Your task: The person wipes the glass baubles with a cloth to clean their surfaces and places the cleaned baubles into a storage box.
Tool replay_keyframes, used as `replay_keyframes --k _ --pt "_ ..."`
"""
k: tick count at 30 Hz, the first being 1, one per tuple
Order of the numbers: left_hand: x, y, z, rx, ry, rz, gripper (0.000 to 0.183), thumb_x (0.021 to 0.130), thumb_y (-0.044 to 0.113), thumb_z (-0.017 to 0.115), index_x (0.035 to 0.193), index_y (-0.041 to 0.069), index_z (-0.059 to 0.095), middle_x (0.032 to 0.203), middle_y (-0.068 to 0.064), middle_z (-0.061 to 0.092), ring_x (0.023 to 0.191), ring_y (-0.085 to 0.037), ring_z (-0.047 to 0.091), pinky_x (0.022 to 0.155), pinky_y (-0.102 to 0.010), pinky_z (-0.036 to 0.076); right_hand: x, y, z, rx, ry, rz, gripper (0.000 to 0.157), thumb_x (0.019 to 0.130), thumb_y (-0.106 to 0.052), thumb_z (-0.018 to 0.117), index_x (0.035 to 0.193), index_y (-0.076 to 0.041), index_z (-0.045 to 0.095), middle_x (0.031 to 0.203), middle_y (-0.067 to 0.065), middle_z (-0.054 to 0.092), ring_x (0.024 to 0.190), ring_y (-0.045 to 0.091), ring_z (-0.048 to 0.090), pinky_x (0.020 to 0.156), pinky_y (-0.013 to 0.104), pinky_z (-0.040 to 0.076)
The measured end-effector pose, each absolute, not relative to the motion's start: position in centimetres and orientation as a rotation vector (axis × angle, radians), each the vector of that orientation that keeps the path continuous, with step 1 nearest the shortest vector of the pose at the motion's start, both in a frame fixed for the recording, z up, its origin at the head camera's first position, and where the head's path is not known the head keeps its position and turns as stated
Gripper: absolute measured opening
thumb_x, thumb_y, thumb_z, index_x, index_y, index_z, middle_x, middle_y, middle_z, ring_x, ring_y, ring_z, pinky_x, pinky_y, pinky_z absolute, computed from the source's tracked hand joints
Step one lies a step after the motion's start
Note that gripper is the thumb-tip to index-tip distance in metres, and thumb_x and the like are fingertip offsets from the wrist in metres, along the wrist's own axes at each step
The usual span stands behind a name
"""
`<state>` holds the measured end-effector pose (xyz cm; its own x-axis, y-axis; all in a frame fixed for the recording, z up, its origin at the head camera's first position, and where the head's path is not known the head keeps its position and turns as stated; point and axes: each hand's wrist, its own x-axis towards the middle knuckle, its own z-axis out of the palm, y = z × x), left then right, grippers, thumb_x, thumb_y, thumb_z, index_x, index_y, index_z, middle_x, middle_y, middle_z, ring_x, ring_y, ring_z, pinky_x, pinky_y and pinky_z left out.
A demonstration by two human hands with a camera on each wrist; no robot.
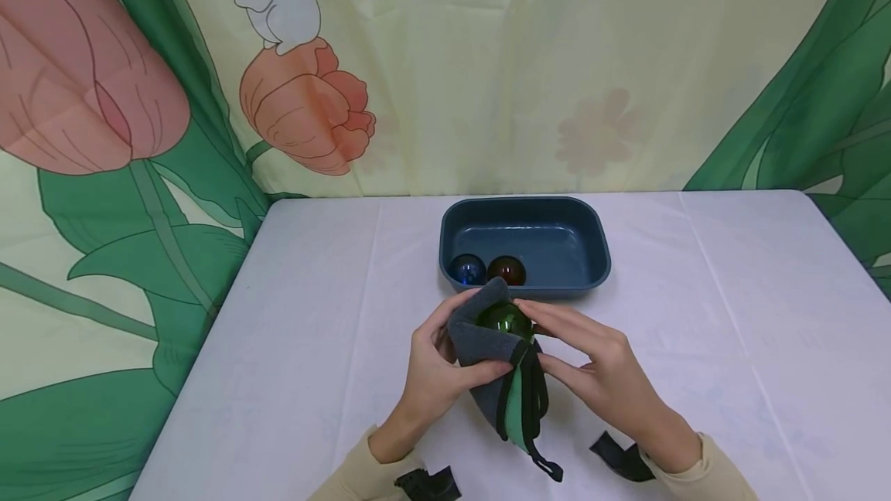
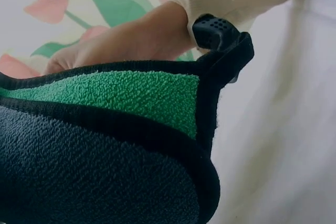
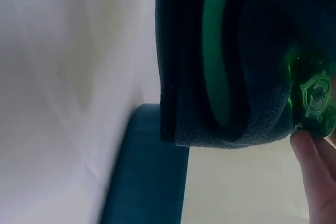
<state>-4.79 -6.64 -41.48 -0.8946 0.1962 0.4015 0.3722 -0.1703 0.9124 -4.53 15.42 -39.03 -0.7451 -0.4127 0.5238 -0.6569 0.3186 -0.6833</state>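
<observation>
Over the near side of a tray, a grey-blue and green cloth (image 1: 480, 346) with black edging and a hanging loop is folded around a green glass ball (image 1: 504, 320). My left hand (image 1: 431, 369) grips the cloth from the left, thumb across its front. From the right, my right hand (image 1: 602, 366) holds the ball, fingertips on its exposed upper side and thumb lower down by the cloth's edge. In the right wrist view the ball (image 3: 315, 95) shows a crest-like mark, with fingertips against it. The left wrist view shows the cloth's green face (image 2: 131, 93), hiding most of the left fingers.
A dark blue rectangular tray (image 1: 557, 242) stands at the table's back edge, just beyond the hands. Inside its near left corner lie a blue glass ball (image 1: 467, 269) and a brown glass ball (image 1: 506, 270). A white cloth (image 1: 313, 331) covers the table; a printed curtain (image 1: 473, 68) hangs behind.
</observation>
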Motion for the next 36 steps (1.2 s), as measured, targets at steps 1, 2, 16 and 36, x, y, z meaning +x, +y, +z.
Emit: replay_keyframes --k 1,2,16,36 --pt "-4.79 -6.62 -41.49 -0.671 -1.939 -2.218 0.067 0.081 0.02 0.084 0.138 0.005 0.053 0.131 -0.02 0.059 0.112 -0.023 0.064 0.098 -0.034 0.053 -4.52 15.44 -39.05 0.964 -2.345 1.395 0.059 0.093 -0.046 0.058 0.135 -0.005 0.06 0.136 0.01 0.062 0.127 0.008 0.056 0.095 0.018 0.049" --pt "-4.8 -6.59 -41.49 -0.666 -1.934 -2.227 0.066 0.081 0.019 0.083 0.138 0.005 0.053 0.131 -0.02 0.059 0.112 -0.023 0.064 0.097 -0.034 0.053 -4.53 15.44 -39.05 0.967 -2.347 1.392 0.059 0.093 -0.046 0.057 0.136 -0.005 0.06 0.136 0.01 0.062 0.128 0.008 0.055 0.096 0.018 0.048" --pt "-5.02 -6.46 -42.04 -0.68 -1.894 -2.247 0.064 0.082 0.018 0.082 0.137 0.003 0.053 0.13 -0.021 0.059 0.111 -0.021 0.064 0.095 -0.034 0.055 -5.17 15.03 -38.98 1.195 -2.138 1.086 0.046 0.104 -0.036 0.047 0.13 -0.002 0.063 0.137 0.013 0.059 0.13 0.018 0.054 0.103 0.017 0.042" --pt "-4.87 -6.45 -41.79 -0.72 -1.92 -2.191 0.068 0.078 -0.002 0.079 0.139 0.004 0.051 0.133 -0.021 0.058 0.113 -0.023 0.064 0.096 -0.036 0.054 -4.6 15.5 -38.89 0.914 -2.418 1.398 0.072 0.072 0.007 0.083 0.138 -0.009 0.059 0.134 0.007 0.063 0.123 0.006 0.058 0.092 0.018 0.051"
